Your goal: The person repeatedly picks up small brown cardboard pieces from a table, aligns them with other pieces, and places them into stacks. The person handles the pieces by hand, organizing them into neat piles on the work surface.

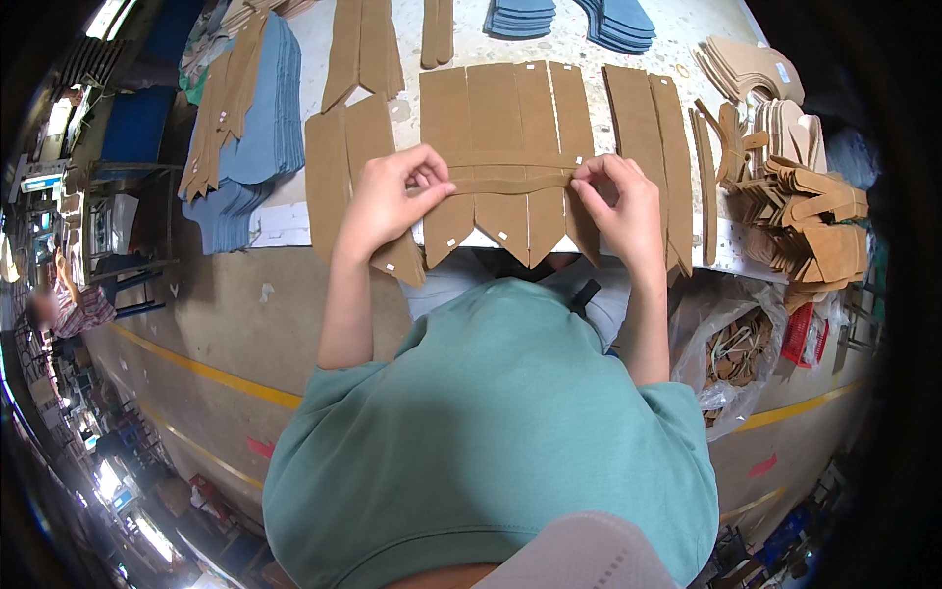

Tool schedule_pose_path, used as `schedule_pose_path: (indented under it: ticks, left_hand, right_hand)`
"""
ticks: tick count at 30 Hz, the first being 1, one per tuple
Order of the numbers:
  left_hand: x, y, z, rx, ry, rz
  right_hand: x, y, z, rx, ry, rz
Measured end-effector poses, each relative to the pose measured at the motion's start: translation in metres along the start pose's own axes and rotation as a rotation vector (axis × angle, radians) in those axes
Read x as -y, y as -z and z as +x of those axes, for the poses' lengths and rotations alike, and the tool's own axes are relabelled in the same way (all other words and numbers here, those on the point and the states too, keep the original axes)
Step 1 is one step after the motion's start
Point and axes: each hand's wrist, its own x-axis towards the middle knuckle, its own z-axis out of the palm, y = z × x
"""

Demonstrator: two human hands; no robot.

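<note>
Both my hands hold a narrow brown leather strip (512,186) stretched crosswise between them, with a slight wave along it. My left hand (397,196) pinches its left end between thumb and fingers. At the other end, my right hand (622,203) has thumb and forefinger closed on the tip. Below the strip lie flat brown leather panels (494,108) set side by side, with pointed lower ends at the table's near edge. Small white tags stick to several of them. More brown panels (643,123) lie right of these, and another brown panel (339,147) is partly under my left hand.
Blue cut pieces (270,118) are stacked at the table's left, with more blue stacks (620,25) at the far side. Beige pieces (751,67) and piled brown pieces (810,226) crowd the right end. A clear plastic bag of scraps (738,353) stands beside the table.
</note>
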Motion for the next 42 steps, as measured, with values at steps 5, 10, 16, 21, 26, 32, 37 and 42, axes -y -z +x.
schedule_pose_path:
  ticks: [5, 10, 16, 21, 26, 32, 37, 42]
  left_hand:
    - [0.000, 0.000, 0.012, -0.124, -0.043, -0.006]
    - [-0.002, -0.005, 0.019, -0.158, -0.067, 0.227]
    - [-0.036, 0.004, 0.029, -0.070, -0.306, 0.286]
    - [-0.088, -0.012, 0.059, 0.121, -0.599, 0.239]
    - [-0.136, -0.023, 0.095, 0.375, -0.597, -0.082]
    - [-0.171, -0.069, 0.161, 0.479, -0.418, -0.445]
    - [-0.165, -0.136, 0.220, 0.491, -0.268, -0.410]
    - [-0.152, -0.179, 0.247, 0.442, -0.302, -0.236]
  right_hand:
    - [-0.004, -0.008, 0.013, -0.088, 0.009, -0.008]
    - [-0.005, -0.016, 0.014, -0.109, 0.040, -0.184]
    - [0.002, -0.009, 0.014, -0.043, -0.025, -0.139]
    - [0.030, 0.007, 0.009, -0.241, 0.191, 0.140]
    - [0.041, 0.031, 0.000, -0.433, 0.118, 0.525]
    - [0.013, 0.062, -0.027, -0.306, -0.118, 1.008]
    - [-0.036, 0.090, -0.050, -0.538, -0.320, 0.613]
    - [-0.062, 0.098, -0.072, -0.610, -0.392, 0.116]
